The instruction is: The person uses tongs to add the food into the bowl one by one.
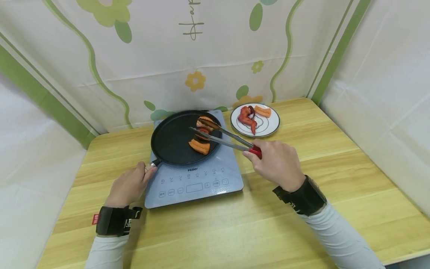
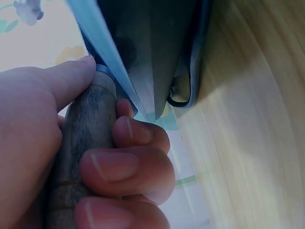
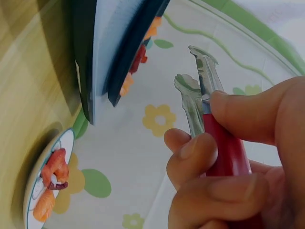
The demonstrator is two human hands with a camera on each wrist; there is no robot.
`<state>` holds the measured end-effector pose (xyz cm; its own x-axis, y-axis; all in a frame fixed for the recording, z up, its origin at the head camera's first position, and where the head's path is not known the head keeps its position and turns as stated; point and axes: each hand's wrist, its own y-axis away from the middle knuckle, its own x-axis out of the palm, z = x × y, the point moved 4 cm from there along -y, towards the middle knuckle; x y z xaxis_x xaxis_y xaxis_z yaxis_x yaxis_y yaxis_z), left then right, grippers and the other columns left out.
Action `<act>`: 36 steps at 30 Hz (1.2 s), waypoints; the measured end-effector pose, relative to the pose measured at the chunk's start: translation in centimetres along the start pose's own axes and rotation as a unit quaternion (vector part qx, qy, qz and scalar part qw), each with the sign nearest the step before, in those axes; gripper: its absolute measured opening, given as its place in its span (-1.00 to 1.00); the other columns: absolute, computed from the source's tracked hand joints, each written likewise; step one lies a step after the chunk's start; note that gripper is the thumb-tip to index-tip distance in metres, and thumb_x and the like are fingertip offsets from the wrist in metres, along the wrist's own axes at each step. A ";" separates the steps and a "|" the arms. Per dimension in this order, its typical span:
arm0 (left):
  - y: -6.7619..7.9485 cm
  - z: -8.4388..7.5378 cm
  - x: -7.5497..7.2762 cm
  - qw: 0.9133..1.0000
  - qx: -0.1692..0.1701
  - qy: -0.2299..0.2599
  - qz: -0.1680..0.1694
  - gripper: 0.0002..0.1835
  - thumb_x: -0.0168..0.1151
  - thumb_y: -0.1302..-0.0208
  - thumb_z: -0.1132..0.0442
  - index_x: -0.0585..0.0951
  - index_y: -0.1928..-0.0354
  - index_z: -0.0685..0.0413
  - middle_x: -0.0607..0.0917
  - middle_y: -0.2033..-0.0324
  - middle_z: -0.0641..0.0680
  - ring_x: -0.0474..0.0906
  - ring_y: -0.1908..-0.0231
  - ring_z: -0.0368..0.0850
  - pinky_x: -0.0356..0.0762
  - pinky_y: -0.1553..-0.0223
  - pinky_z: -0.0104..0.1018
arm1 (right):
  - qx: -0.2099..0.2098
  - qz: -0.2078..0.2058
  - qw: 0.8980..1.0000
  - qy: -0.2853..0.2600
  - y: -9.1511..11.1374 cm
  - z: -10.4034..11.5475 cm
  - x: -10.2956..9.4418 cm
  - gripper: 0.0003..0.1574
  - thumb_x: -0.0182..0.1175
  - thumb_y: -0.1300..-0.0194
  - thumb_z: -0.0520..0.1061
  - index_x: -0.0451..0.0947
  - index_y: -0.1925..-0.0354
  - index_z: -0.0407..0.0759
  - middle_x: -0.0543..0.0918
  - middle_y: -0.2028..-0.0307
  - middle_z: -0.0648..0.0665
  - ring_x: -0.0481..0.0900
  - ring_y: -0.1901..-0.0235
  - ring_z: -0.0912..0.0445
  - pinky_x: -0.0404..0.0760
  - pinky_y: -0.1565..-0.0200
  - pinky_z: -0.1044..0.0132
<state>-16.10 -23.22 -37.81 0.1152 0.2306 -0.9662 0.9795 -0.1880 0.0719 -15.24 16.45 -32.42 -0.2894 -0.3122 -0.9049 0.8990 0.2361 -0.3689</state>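
My left hand (image 1: 129,184) grips the wooden handle (image 2: 90,129) of a round black frying pan (image 1: 171,138), its fingers curled round the wood in the left wrist view. My right hand (image 1: 279,162) holds metal tongs (image 1: 231,141) by their red handle (image 3: 224,152). The tongs' two arms are spread, their tips over the food at the pan's right side. In there lie an orange piece (image 1: 199,147) like a salmon slice, a dark red piece (image 1: 203,133), and another orange slice (image 1: 203,122), partly hidden by the tongs.
Under the pan is a grey Haier induction cooker (image 1: 195,186) on a wooden table (image 1: 215,235). Behind it to the right stands a white plate (image 1: 272,125) with a red chicken wing (image 1: 246,118), an orange slice (image 1: 262,111) and a dark curled piece. A flowered cloth (image 1: 151,56) hangs behind.
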 end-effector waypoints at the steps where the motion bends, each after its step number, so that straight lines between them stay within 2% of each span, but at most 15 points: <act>1: 0.0 0.0 0.0 1.000 0.000 0.000 0.000 -0.37 -0.35 -0.45 -0.30 0.30 0.10 0.20 0.34 0.55 0.06 0.32 0.57 -0.07 0.21 0.60 -0.21 | 0.004 -0.002 1.000 0.001 0.0 -0.2 -0.2 -0.50 0.11 -0.26 0.38 0.52 0.24 0.01 0.29 0.71 0.08 0.25 0.73 0.15 0.18 0.71 0.22; 10: 0.0 0.0 0.1 1.000 -0.002 -0.001 0.000 -0.38 -0.35 -0.45 -0.30 0.30 0.13 0.19 0.33 0.55 0.06 0.32 0.57 -0.07 0.21 0.60 -0.21 | 0.040 -0.011 0.999 -0.009 -0.3 -1.9 -1.6 -0.56 0.10 -0.28 0.34 0.50 0.27 0.02 0.34 0.68 0.05 0.30 0.70 0.12 0.21 0.71 0.20; 19: 0.0 -0.1 -0.1 1.000 0.000 -0.003 -0.002 -0.38 -0.35 -0.46 -0.29 0.30 0.10 0.20 0.34 0.54 0.06 0.33 0.56 -0.06 0.22 0.59 -0.21 | 0.100 -0.019 0.995 -0.023 -0.6 -5.0 -2.8 -0.43 0.02 -0.28 0.42 0.55 0.24 -0.02 0.40 0.64 0.01 0.32 0.68 0.09 0.19 0.69 0.16; 27: 0.2 -0.2 0.0 1.000 0.003 -0.001 -0.006 -0.38 -0.34 -0.46 -0.29 0.31 0.12 0.20 0.33 0.55 0.06 0.32 0.57 -0.07 0.22 0.60 -0.21 | 0.142 -0.017 0.989 -0.033 -0.9 -7.6 -2.7 -0.43 0.04 -0.27 0.41 0.53 0.23 -0.03 0.42 0.62 -0.03 0.34 0.67 0.05 0.19 0.68 0.14; 36: 0.2 -0.2 0.0 1.000 0.003 0.001 -0.008 -0.39 -0.34 -0.46 -0.28 0.30 0.11 0.20 0.33 0.55 0.05 0.32 0.57 -0.08 0.21 0.60 -0.22 | 0.161 -0.009 0.986 -0.036 -0.9 -8.8 -2.8 -0.31 -0.02 -0.26 0.47 0.55 0.16 -0.07 0.45 0.58 -0.06 0.35 0.66 0.02 0.22 0.67 0.14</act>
<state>-15.86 -23.08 -37.77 0.0994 0.2347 -0.9670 0.9802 -0.1905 0.0545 -18.11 25.26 -31.41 -0.2929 -0.3811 -0.8769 0.9549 -0.0708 -0.2882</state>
